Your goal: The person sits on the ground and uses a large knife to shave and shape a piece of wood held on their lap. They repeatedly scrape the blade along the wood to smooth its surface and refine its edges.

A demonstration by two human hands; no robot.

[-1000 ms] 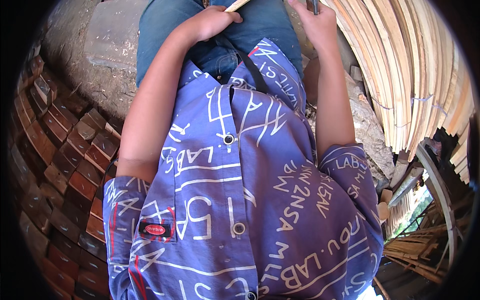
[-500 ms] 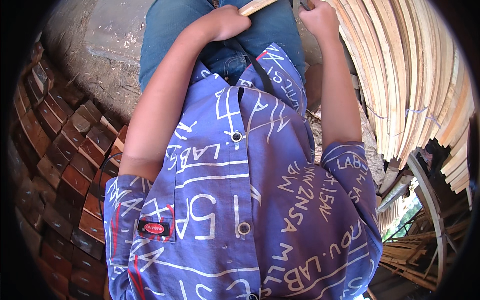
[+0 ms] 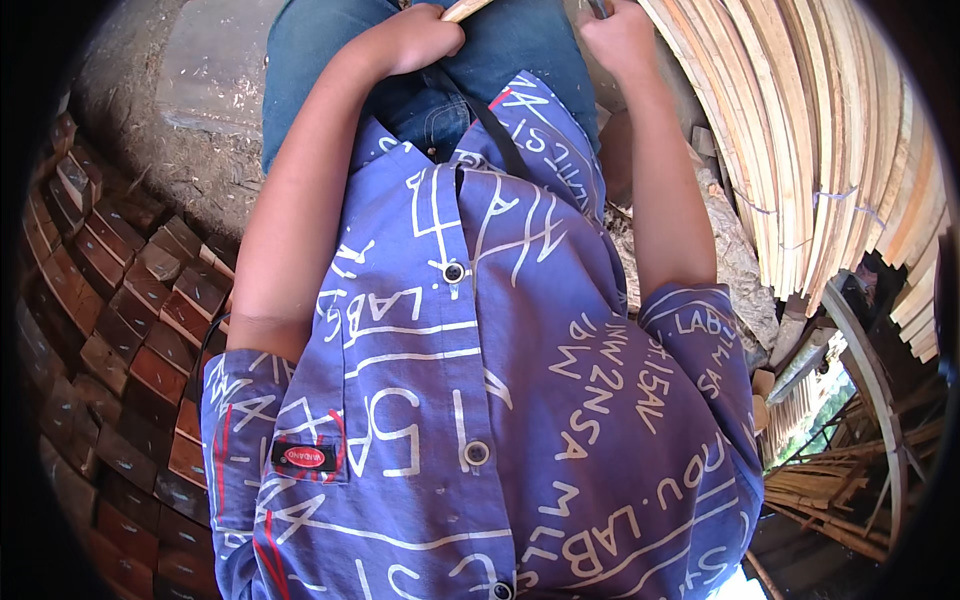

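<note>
At the top edge, over my lap, my left hand [image 3: 418,40] is closed around a pale wooden strip [image 3: 464,9]; most of the strip runs out of view. Across from it, to the right, my right hand [image 3: 620,40] is closed around a dark, narrow object [image 3: 600,8]. Only a short end of that object shows, so its kind cannot be made out. The two hands are apart, with my jeans [image 3: 520,45] between and below them.
Dark reddish wooden blocks [image 3: 130,310] are stacked on the left. Long pale wooden strips [image 3: 800,120], tied with thin cord, stand in a bundle on the right. A grey slab [image 3: 215,60] with shavings lies at the upper left. Thin sticks [image 3: 830,500] lie at the lower right.
The whole view has shifted slightly, so both hands appear further left. Less of the wooden strip shows at the top edge. Both hands keep their grip.
</note>
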